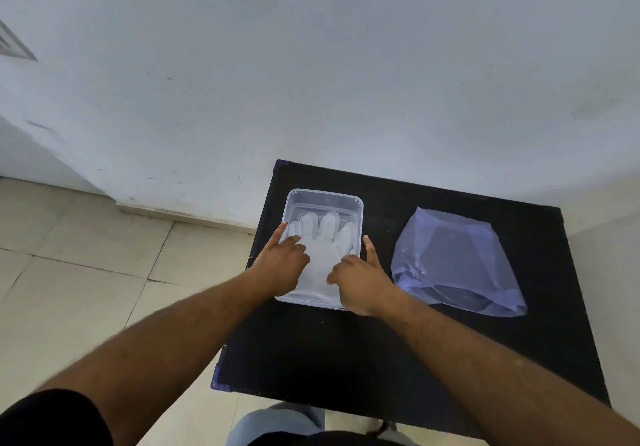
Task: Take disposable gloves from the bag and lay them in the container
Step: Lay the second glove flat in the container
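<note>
A clear rectangular plastic container (323,196) stands on the left part of a black table (381,341). A translucent white disposable glove (323,237) lies flat inside it, fingers pointing away from me. My left hand (280,265) rests on the glove's left side, fingers spread, index finger along the container's left wall. My right hand (360,279) presses the glove's right side, with its index finger raised by the container's right rim. A bluish translucent plastic bag (453,262) lies to the right, its mouth facing me.
The small table stands against a white wall (311,64). Tiled floor (86,255) lies to the left. My knees show below the table's near edge.
</note>
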